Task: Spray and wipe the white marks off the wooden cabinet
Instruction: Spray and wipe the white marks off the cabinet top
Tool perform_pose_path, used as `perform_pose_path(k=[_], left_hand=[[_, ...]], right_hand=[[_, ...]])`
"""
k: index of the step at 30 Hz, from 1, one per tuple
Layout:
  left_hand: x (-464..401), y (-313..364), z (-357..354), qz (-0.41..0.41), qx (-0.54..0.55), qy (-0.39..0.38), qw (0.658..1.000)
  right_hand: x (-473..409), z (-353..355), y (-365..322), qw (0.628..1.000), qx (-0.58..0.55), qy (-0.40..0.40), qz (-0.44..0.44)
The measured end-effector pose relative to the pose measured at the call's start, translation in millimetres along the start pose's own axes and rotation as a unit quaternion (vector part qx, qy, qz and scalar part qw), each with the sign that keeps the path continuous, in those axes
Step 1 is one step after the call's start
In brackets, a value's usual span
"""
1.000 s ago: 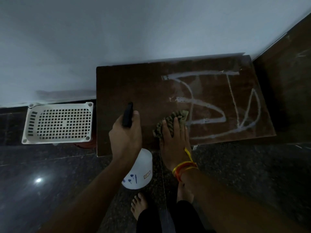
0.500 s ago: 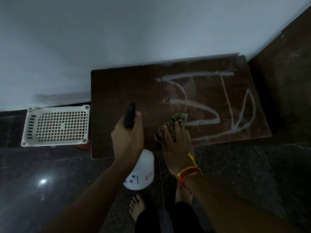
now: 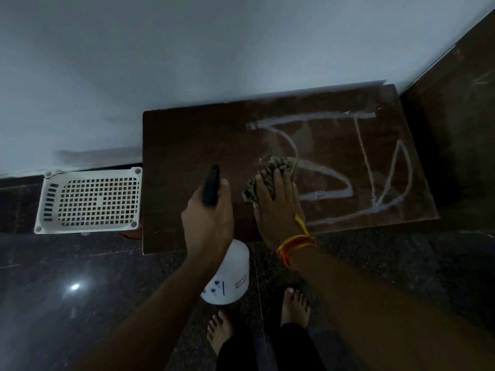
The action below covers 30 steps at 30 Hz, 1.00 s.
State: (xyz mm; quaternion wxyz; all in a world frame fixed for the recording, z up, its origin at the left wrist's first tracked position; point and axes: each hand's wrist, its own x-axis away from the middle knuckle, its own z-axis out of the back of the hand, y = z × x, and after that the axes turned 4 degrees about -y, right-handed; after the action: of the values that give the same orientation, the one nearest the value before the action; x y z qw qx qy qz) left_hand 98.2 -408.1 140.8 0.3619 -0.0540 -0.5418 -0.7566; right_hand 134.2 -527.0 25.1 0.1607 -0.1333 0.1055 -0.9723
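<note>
A dark wooden cabinet top stands against the wall, with white chalk-like marks drawn over its right half. My left hand grips the black trigger head of a white spray bottle, which hangs below the cabinet's front edge. My right hand lies flat on a crumpled olive cloth and presses it onto the cabinet top at the left end of the marks. The cloth's near part is hidden under my fingers.
A white perforated plastic basket sits upside down to the left of the cabinet. A dark wooden panel rises on the right. Polished dark stone floor lies below, with my bare feet near the cabinet front.
My right hand has slid the cloth away from me, up the cabinet top, onto the left end of the middle white stroke. The left hand keeps its hold on the bottle.
</note>
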Motion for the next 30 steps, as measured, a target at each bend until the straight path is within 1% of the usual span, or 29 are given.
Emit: perform_pose_path(k=[3, 7, 10, 15, 19, 23, 27, 30], left_hand=[[0.2, 4.6, -0.5, 0.001, 0.001, 0.004, 1.000], [-2.3, 12.1, -1.0, -0.011, 0.003, 0.004, 1.000], [-4.7, 14.9, -2.9, -0.018, 0.006, 0.001, 1.000], [-5.5, 10.8, -4.1, -0.006, 0.008, -0.008, 1.000], [-5.9, 10.1, -1.9, 0.008, 0.004, -0.007, 1.000], [-11.8, 16.1, 1.5, 0.005, 0.008, -0.005, 1.000], [-18.4, 20.3, 2.7, -0.002, 0.007, -0.001, 1.000], [-20.3, 16.4, 2.8, 0.003, 0.000, 0.000, 1.000]], right_hand=[[17.3, -4.2, 2.0, 1.000, 0.003, -0.014, -0.003], [37.6, -9.7, 6.5, 0.999, 0.031, -0.010, -0.014], [25.1, -6.1, 6.4, 1.000, 0.019, -0.014, -0.001], [-23.0, 0.7, 2.9, 1.000, 0.009, 0.020, 0.003], [-8.7, -0.2, 3.3, 1.000, -0.005, 0.013, -0.003], [9.0, -1.3, 4.5, 1.000, 0.007, -0.017, 0.004], [-11.9, 2.4, 4.5, 1.000, 0.015, 0.006, -0.002], [-36.6, 6.3, 2.6, 1.000, 0.007, 0.008, -0.002]])
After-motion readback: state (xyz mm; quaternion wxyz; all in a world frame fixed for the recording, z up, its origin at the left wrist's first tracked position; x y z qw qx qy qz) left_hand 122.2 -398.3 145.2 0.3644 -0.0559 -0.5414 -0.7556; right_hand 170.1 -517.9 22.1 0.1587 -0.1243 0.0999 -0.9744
